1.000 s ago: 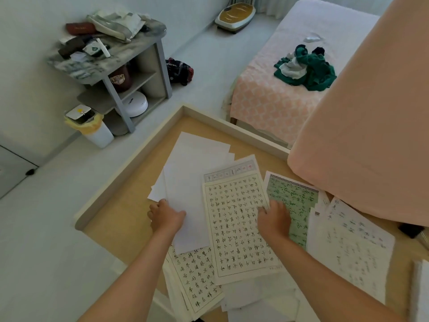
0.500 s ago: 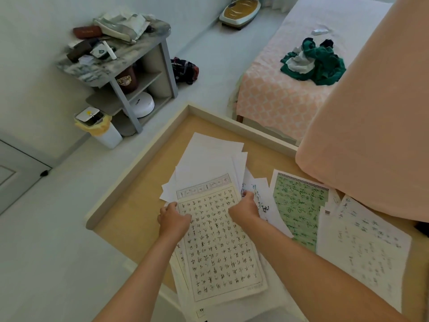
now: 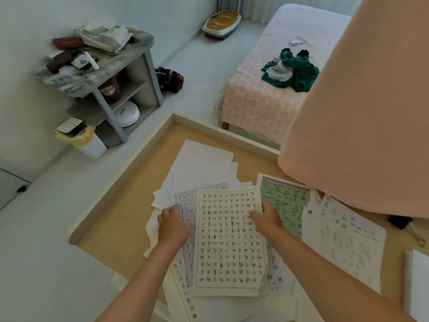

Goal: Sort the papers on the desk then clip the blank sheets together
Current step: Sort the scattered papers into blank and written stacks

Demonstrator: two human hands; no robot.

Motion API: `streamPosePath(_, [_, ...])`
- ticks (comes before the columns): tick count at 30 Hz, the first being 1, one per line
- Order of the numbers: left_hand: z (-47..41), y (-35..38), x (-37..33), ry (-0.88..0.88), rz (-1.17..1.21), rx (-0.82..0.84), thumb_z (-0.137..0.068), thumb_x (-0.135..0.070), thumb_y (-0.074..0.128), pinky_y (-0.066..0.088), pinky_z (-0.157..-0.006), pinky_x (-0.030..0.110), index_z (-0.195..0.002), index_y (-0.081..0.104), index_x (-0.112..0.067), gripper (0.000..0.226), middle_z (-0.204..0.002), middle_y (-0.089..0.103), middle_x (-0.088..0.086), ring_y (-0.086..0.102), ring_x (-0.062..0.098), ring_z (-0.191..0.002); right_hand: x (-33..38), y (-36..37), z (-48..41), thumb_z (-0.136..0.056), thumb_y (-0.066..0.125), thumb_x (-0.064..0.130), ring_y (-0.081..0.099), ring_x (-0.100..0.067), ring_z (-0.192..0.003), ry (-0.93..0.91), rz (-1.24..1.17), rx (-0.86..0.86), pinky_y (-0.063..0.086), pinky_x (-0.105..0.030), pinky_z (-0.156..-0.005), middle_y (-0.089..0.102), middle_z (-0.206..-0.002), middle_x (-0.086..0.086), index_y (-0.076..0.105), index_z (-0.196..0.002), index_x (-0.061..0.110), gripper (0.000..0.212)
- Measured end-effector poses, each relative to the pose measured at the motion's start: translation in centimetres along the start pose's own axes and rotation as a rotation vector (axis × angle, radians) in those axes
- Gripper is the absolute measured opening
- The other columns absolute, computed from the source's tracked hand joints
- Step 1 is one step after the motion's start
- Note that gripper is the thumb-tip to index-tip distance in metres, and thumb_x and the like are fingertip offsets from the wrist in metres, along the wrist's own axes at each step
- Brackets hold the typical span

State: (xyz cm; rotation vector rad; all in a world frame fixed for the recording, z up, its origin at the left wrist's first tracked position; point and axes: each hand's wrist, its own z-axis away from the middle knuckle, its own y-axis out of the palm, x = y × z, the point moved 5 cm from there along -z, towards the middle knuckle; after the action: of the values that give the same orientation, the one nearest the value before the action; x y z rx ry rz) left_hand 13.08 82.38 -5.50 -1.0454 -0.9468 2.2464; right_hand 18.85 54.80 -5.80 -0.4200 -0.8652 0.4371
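Several blank white sheets (image 3: 204, 163) lie fanned at the far side of the wooden desk (image 3: 120, 205). Nearer me sits a pile of written sheets. On top is a calligraphy sheet (image 3: 229, 240) with columns of characters, and my right hand (image 3: 267, 219) grips its right edge. My left hand (image 3: 173, 225) holds a gridded sheet (image 3: 185, 205) that pokes out from under the top sheet's left side. A green written sheet (image 3: 285, 201) lies just right of my right hand. A black binder clip (image 3: 399, 221) rests at the far right of the desk.
More written sheets (image 3: 343, 238) spread to the right, and a white paper stack (image 3: 417, 280) sits at the right edge. A peach cloth (image 3: 359, 112) hangs over the desk's far right. The desk has a raised rim (image 3: 130, 168). A shelf, bin and bed stand on the floor beyond.
A second calligraphy sheet now lies on the gridded sheet. My right hand has shifted right onto its edge. My left hand stays on the pile's left side.
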Motion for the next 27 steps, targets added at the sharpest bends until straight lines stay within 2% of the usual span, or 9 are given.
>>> streamPosePath(2, [0.1, 0.4, -0.9, -0.037, 0.107, -0.018, -0.089, -0.03, 0.065, 0.034, -0.109, 0.045, -0.15, 0.026, -0.014, 0.074, -0.148, 0.033, 0.011, 0.027, 0.03, -0.138, -0.6, 0.8, 0.6, -0.09, 0.067, 0.015, 0.066, -0.02, -0.091, 0.021, -0.042, 0.06, 0.058, -0.034, -0.073, 0.065, -0.114, -0.001, 0.048, -0.134, 0.016, 0.048])
streamPosePath(5, [-0.4, 1.0, -1.2, -0.128, 0.293, 0.017, -0.083, -0.028, 0.07, 0.041, -0.104, 0.045, -0.149, 0.028, -0.012, 0.08, -0.146, 0.039, 0.012, 0.041, 0.03, -0.132, -0.3, 2.0, 1.6, -0.088, 0.066, 0.001, 0.063, -0.016, -0.079, 0.017, -0.013, 0.125, 0.051, -0.022, -0.052, 0.061, -0.101, 0.001, 0.047, -0.132, 0.014, 0.049])
streamPosePath(9, [-0.3, 1.8, -1.3, -0.309, 0.568, 0.213, -0.083, -0.028, 0.077, 0.043, -0.105, 0.047, -0.15, 0.025, -0.01, 0.086, -0.149, 0.039, 0.013, 0.046, 0.034, -0.129, -0.5, 2.6, 1.6, -0.084, 0.063, -0.005, 0.064, -0.02, -0.079, 0.062, -0.004, 0.092, 0.053, -0.028, -0.058, 0.058, -0.092, 0.004, 0.044, -0.131, 0.018, 0.055])
streamPosePath(15, [0.7, 3.0, -1.0, -0.242, 0.516, 0.315, -0.083, -0.032, 0.077, 0.038, -0.109, 0.05, -0.145, 0.036, -0.007, 0.078, -0.146, 0.047, 0.009, 0.045, 0.031, -0.133, -1.5, 2.1, 2.1, -0.087, 0.057, 0.007, 0.057, -0.016, -0.067, 0.018, 0.091, -0.015, 0.043, -0.024, -0.051, 0.065, -0.095, -0.002, 0.059, -0.12, 0.009, 0.033])
streamPosePath(18, [1.3, 2.6, -2.0, -0.185, 0.717, 0.291, -0.085, -0.03, 0.075, 0.046, -0.1, 0.044, -0.117, 0.062, -0.012, 0.04, -0.116, 0.067, 0.001, 0.06, 0.025, -0.113, -1.6, 0.9, 2.4, -0.087, 0.067, 0.013, 0.065, -0.016, -0.082, -0.004, -0.056, -0.021, 0.055, -0.028, -0.061, 0.066, -0.116, -0.005, 0.053, -0.129, 0.013, 0.044])
streamPosePath(20, [1.8, 2.3, -3.1, -0.129, 0.777, 0.278, -0.086, -0.028, 0.074, 0.052, -0.092, 0.044, -0.106, 0.068, -0.018, 0.023, -0.105, 0.071, 0.001, 0.065, 0.024, -0.103, -2.4, 0.0, 2.6, -0.082, 0.077, 0.019, 0.063, -0.019, -0.103, 0.041, -0.147, 0.068, 0.057, -0.036, -0.082, 0.061, -0.125, -0.002, 0.048, -0.133, 0.014, 0.059])
streamPosePath(22, [2.3, 2.3, -4.4, -0.076, 0.771, 0.264, -0.089, -0.024, 0.071, 0.055, -0.073, 0.034, -0.103, 0.068, -0.019, 0.015, -0.101, 0.071, 0.001, 0.067, 0.02, -0.095, -3.4, -0.7, 3.3, -0.077, 0.082, 0.026, 0.056, -0.019, -0.115, 0.147, -0.131, 0.233, 0.05, -0.044, -0.099, 0.058, -0.127, 0.001, 0.047, -0.129, 0.01, 0.065])
streamPosePath(24, [2.7, 3.0, -5.7, -0.042, 0.757, 0.283, -0.091, -0.02, 0.068, 0.053, -0.064, 0.029, -0.106, 0.067, -0.016, 0.015, -0.101, 0.072, 0.003, 0.069, 0.018, -0.089, -4.8, -1.5, 3.9, -0.077, 0.083, 0.025, 0.061, -0.021, -0.111, 0.198, -0.081, 0.306, 0.051, -0.045, -0.099, 0.064, -0.124, -0.003, 0.054, -0.125, 0.012, 0.057])
streamPosePath(27, [3.4, 4.4, -8.0, 0.036, 0.682, 0.332, -0.091, -0.018, 0.067, 0.056, -0.073, 0.034, -0.114, 0.061, -0.016, 0.024, -0.109, 0.07, 0.004, 0.069, 0.018, -0.093, -5.8, -5.1, 4.2, -0.082, 0.079, 0.014, 0.064, -0.018, -0.097, 0.147, -0.122, 0.143, 0.053, -0.031, -0.083, 0.068, -0.107, 0.0, 0.062, -0.111, 0.016, 0.033])
